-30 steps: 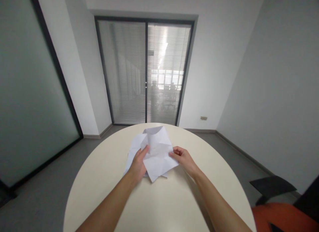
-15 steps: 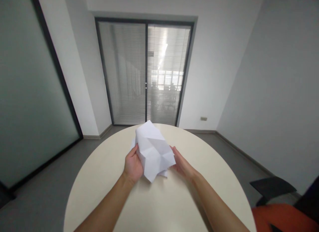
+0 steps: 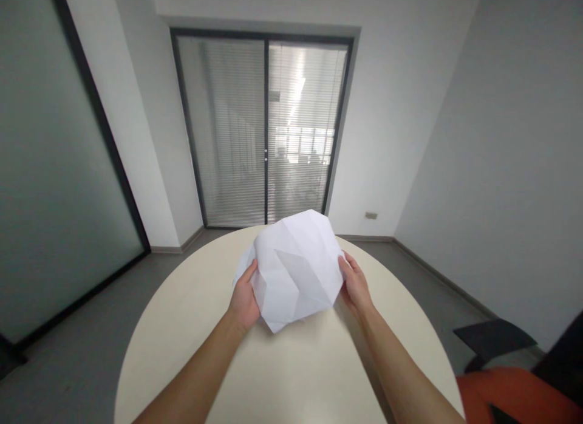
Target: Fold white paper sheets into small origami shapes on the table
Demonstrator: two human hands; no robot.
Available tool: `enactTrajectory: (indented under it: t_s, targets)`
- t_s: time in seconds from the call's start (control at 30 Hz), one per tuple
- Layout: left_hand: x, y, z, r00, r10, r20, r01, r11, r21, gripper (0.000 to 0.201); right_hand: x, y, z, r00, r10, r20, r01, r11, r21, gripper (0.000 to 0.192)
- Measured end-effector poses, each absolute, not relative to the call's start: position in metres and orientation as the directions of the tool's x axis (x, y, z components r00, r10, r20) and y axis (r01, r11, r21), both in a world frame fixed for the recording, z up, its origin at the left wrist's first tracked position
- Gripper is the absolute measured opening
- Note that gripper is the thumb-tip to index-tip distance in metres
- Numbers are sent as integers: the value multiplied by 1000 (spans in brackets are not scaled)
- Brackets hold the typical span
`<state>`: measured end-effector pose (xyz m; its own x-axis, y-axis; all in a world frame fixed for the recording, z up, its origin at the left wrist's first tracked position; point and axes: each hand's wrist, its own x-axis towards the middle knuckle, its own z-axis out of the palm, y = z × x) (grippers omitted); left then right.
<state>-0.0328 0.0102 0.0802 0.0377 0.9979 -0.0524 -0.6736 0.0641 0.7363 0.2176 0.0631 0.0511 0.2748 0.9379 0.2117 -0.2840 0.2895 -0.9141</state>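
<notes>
Just below the middle of the frame, I see a creased white paper sheet (image 3: pixel 296 266), opened out and lifted off the round bench (image 3: pixel 182 327), its lower corner hanging close to the surface. It sits squarely between the two hands. My left hand (image 3: pixel 243 296) pinches the sheet's left edge, thumb on the near face and the other fingers hidden behind the paper. My right hand (image 3: pixel 355 284) grips the right edge the same way, thumb in front. Both hands are equally near, one per side, and the sheet's wider span runs left to right across the frame between them. Fold lines cross the paper, but I cannot make out their full pattern. A second white layer shows behind its left edge; I cannot tell whether it is a separate sheet. At lower right, an orange chair (image 3: pixel 514 393) is cut off by the frame.
</notes>
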Motion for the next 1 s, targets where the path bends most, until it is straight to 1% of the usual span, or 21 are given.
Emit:
enactTrajectory:
  t_s: [0.07,0.17,0.27,0.33,0.43,0.53,0.7,0.77,0.93,1.0]
  targets:
    - [-31,13,75,-16,997,-80,-664,49,746,45,228,70,47,373,900,227,-272,339,-900,52]
    - [-30,20,63,-170,982,-87,-612,-36,790,36,239,78,39,501,834,233,-236,390,-890,54]
    - [-32,27,50,-305,952,9,-425,-145,894,27,245,82,32,559,789,255,-139,392,-909,52]
    - [-35,31,45,-365,928,80,-282,-192,940,26,247,84,28,565,776,280,-51,372,-927,52]
    - [-41,34,44,-385,910,152,-185,-238,953,27,249,85,24,560,763,322,81,336,-938,50]
    - [-46,34,49,-386,908,161,-161,-238,958,28,251,86,24,547,756,360,152,333,-931,48]
    - [-51,35,57,-400,913,81,-214,-179,960,38,255,87,26,540,747,388,190,341,-921,44]
    - [-54,35,58,-424,904,63,-200,-161,966,41,257,87,26,533,749,394,205,337,-919,43]
    - [-58,37,56,-442,895,67,-131,-139,982,34,262,89,27,554,714,427,230,362,-903,40]
    - [-60,38,55,-468,879,94,-82,-149,985,31,262,89,29,559,710,429,228,366,-902,41]
